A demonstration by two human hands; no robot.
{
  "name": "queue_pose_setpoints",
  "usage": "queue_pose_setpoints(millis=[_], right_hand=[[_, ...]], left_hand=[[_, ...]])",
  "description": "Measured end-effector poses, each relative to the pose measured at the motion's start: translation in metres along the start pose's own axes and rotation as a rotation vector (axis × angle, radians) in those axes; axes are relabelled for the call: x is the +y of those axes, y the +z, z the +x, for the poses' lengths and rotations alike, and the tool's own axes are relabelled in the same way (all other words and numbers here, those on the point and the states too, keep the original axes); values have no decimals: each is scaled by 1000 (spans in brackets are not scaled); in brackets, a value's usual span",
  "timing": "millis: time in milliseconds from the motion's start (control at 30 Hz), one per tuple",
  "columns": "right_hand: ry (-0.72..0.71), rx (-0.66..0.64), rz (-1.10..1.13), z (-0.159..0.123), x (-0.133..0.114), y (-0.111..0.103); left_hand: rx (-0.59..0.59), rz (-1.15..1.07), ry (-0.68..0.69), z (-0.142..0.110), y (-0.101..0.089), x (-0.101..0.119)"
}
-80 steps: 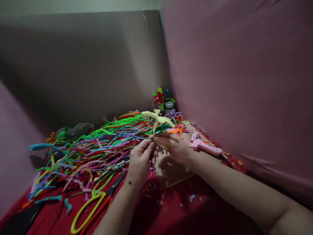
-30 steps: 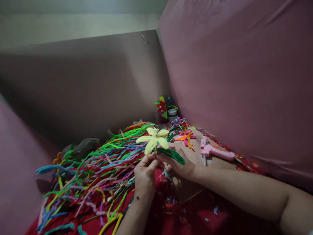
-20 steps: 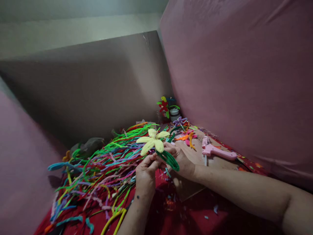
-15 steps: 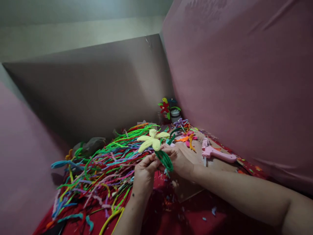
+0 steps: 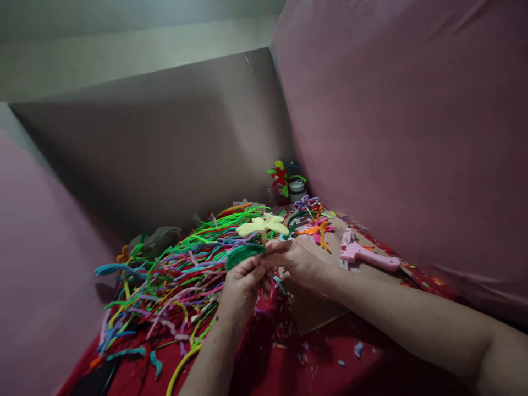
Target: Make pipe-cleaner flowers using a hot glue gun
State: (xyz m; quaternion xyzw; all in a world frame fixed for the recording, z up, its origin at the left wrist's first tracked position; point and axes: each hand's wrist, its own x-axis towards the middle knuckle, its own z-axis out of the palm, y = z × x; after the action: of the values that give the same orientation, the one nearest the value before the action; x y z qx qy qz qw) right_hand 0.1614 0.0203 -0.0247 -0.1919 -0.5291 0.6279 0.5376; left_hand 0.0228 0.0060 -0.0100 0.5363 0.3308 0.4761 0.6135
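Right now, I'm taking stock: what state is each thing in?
Pale yellow flower, upright, petals spread
Dark green leaf, jutting beside the stem
Left hand, pinching stem
Right hand, pinching stem
Pink glue gun, lying down, unheld; power unclear
Pipe cleaners, loose, heaped
Purple flower, petals spread

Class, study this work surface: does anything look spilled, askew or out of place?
Yes, mildly: small scraps are scattered over the red cloth, beyond the cardboard, like trimmings not swept up. The fuzzy stems form a loose tangle, some straying toward the near left. Nothing looks plainly damaged.
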Motion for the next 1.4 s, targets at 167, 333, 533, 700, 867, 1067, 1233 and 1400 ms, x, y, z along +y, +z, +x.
queue_pose_setpoints(millis=[167,333,533,700,867,1067,1233,1400], right_hand=[[27,175,79,-1,5,1],[28,246,86,-4,2,7],[-29,-5,18,-4,5,9],[-35,18,-30,-5,-3,8],[88,66,14,-3,-7,1],[82,171,99,1,5,-5],[50,185,65,-1,-1,1],[22,313,86,-2,-4,7]], left_hand=[[60,317,128,-3,5,-6],[228,417,242,-3,6,-14],[194,231,141,1,2,-10],[126,80,112,2,2,-9],[23,-55,-44,-1,2,-1],[-57,-95,-111,-3,3,2],[39,178,44,-3,7,-3],[182,542,301,-4,4,-14]])
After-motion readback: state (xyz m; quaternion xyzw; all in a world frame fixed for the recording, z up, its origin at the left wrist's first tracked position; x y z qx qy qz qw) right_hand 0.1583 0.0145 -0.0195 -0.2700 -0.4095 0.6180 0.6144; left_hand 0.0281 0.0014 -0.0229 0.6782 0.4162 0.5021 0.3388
